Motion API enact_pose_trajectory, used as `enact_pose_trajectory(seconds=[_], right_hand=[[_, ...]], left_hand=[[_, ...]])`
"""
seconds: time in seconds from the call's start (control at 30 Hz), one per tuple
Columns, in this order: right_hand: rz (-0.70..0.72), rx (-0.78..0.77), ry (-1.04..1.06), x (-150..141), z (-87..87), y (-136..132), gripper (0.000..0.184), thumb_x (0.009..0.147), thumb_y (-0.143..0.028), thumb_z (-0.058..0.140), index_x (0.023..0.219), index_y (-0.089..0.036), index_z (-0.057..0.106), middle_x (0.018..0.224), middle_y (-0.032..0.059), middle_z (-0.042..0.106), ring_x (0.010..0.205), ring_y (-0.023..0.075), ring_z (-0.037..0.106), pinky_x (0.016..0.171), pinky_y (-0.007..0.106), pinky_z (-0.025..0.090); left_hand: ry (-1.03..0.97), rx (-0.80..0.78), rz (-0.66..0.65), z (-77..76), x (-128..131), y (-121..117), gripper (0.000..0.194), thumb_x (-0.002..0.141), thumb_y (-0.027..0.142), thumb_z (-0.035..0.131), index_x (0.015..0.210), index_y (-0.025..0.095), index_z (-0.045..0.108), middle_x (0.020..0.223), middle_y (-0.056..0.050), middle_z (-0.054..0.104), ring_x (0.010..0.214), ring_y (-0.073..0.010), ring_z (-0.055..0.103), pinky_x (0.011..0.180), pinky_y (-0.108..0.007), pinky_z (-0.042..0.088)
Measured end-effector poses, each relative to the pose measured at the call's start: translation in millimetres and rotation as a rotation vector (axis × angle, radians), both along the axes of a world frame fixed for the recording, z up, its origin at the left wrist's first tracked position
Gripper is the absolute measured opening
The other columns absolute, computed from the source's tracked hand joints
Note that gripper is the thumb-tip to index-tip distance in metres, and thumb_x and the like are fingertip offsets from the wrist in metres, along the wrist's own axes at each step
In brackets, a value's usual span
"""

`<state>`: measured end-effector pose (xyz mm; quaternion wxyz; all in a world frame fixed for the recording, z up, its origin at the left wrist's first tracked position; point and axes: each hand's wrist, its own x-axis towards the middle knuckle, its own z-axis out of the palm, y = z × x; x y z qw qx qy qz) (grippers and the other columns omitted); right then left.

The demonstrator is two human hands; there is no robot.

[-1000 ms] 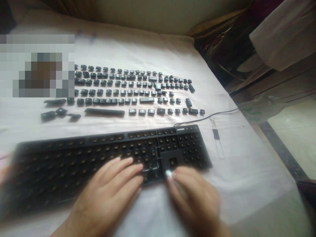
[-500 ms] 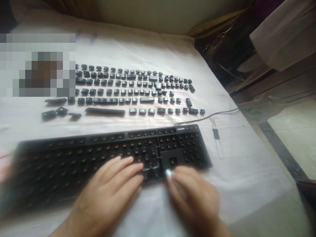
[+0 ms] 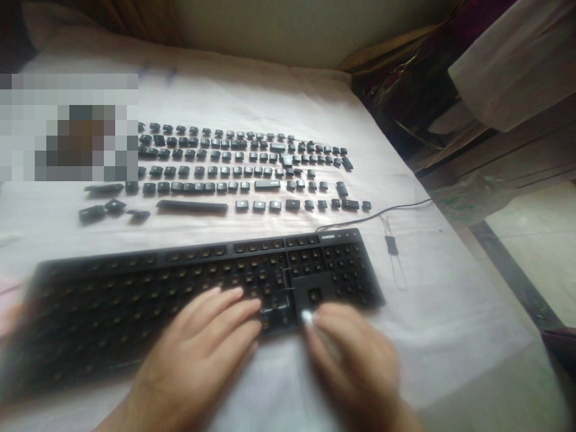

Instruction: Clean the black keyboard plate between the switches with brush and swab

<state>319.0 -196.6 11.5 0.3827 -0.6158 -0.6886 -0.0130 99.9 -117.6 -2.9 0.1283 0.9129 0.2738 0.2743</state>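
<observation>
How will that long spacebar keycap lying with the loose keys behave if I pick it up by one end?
The spacebar keycap is a thin, hollow-looking plastic strip, so probably very light and slightly bendy. Lying flat on the white cloth, it shouldn't roll. Its smooth top may slip in fingertips.

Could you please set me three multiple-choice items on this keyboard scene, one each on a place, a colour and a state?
1. Where do the loose keycaps lie?
A. In rows on the cloth beyond the keyboard
B. In a bowl
C. On the floor

2. What colour is the keyboard?
A. White
B. Black
C. Red

3. In what state is the keyboard?
A. All keys fitted
B. Caps off, bare sockets showing
C. Snapped in two

Answers: 1 A, the rows lie behind the board. 2 B, its frame is black. 3 B, open sockets show across it, where the left hand rests flat and the right hand holds a small white-tipped thing.
</observation>
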Motion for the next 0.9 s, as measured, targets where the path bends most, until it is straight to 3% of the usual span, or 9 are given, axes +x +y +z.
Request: enact_pose_trajectory(seconds=[0.2, 0.47, 0.9], right_hand=[[-0.071, -0.009, 0.015, 19, 19.8, 7, 0.015, 0.086, -0.009, 0.065, 0.094, -0.021, 0.064, 0.079, 0.0027, 0.072, 0.071, 0.0147, 0.072, 0.063, 0.022, 0.06], [0.033, 0.024, 0.031, 27, -0.8, 16, 0.018, 0.083, -0.004, 0.066, 0.092, -0.019, 0.061, 0.078, 0.0036, 0.068, 0.069, 0.0137, 0.067, 0.059, 0.024, 0.058], [0.066, -0.012, -0.022, 23, -3.4, 20, 0.016, 0.083, -0.004, 0.064, 0.087, -0.019, 0.06, 0.076, 0.0055, 0.068, 0.067, 0.015, 0.068, 0.06, 0.024, 0.057]], left_hand=[[-0.025, -0.011, 0.013, -1.2, 0, -1, 0.017, 0.096, 0.023, 0.056, 0.105, 0.023, 0.071, 0.118, 0.001, 0.073, 0.121, -0.0179, 0.059, 0.116, -0.035, 0.034], [-0.039, -0.038, 0.026, -6.3, 0, -4, 0.017, 0.097, 0.023, 0.056, 0.106, 0.024, 0.071, 0.12, 0.001, 0.073, 0.123, -0.0181, 0.058, 0.116, -0.037, 0.034], [-0.041, -0.027, 0.03, -5.4, -1, -4, 0.018, 0.097, 0.024, 0.055, 0.104, 0.023, 0.071, 0.118, 0.001, 0.073, 0.122, -0.0174, 0.058, 0.116, -0.035, 0.033]])
